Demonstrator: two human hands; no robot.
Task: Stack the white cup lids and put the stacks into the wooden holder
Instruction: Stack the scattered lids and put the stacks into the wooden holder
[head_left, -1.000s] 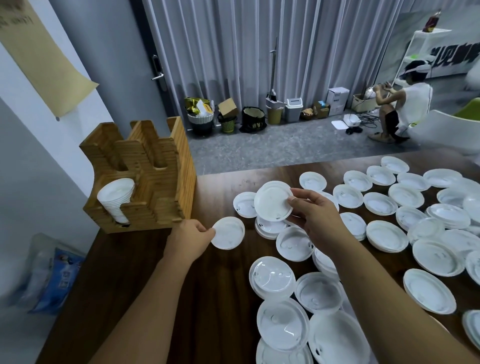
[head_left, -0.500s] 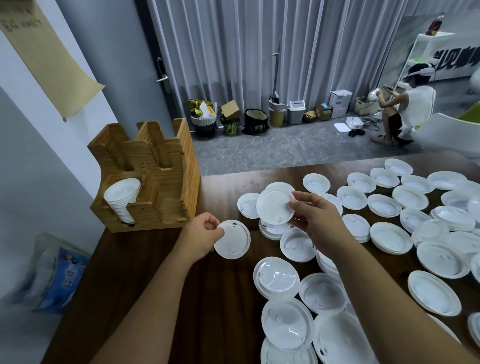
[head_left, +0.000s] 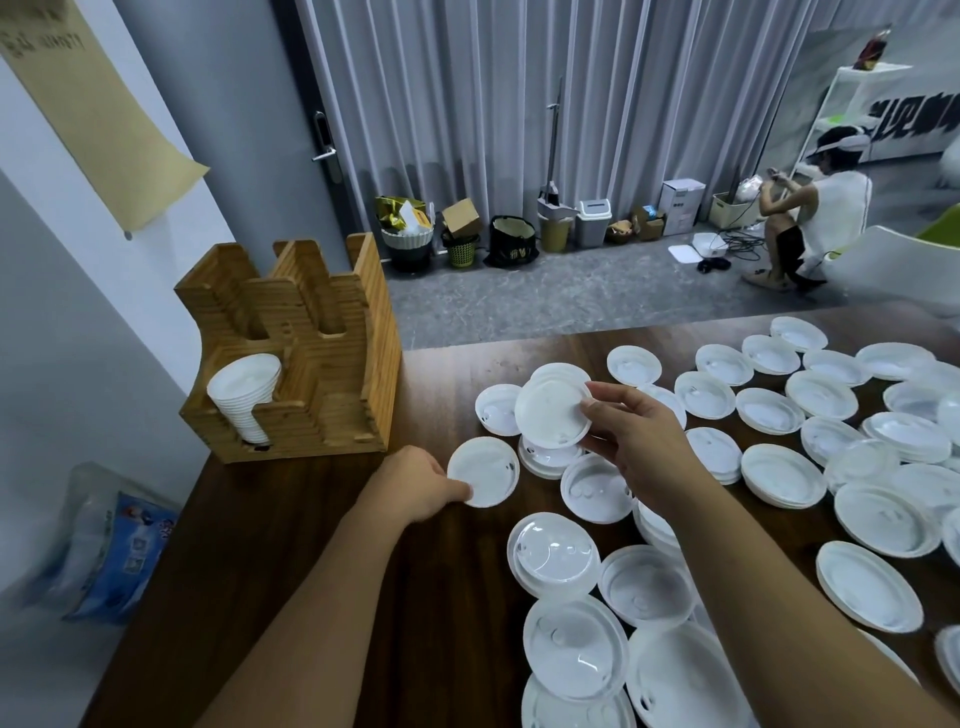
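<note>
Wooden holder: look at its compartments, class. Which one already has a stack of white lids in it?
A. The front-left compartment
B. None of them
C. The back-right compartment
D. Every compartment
A: the stack of white lids sits in the front-left slot of the wooden holder; the slots behind it look empty, and other lids lie on the table.

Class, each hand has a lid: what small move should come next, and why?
Probably bring the left hand and its lid up under the lid pinched by the right hand and nest them; the two lids are apart, and the wooden holder takes stacks.
</note>
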